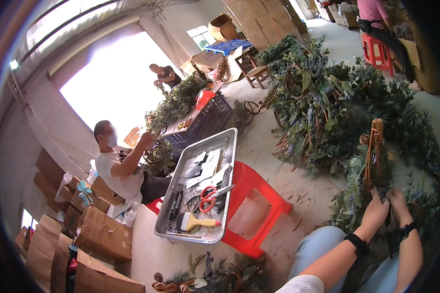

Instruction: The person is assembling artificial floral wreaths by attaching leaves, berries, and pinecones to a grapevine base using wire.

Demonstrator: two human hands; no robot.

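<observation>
A big heap of green wreaths (327, 97) covers the floor ahead. Left of it, a metal tray (181, 166) rests on a red stool (259, 195), holding red scissors (208, 198) and a brush (195, 222). Nearest, a leafy wreath (371, 166) stands upright; the left hand (375, 212) and right hand (398, 202), side by side, pinch its lower greenery.

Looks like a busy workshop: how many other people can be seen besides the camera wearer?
3: one seated person at left handling a wreath, one person beyond near the bright doorway, and one person at top right, partly cut off. Others may be hidden.
</observation>
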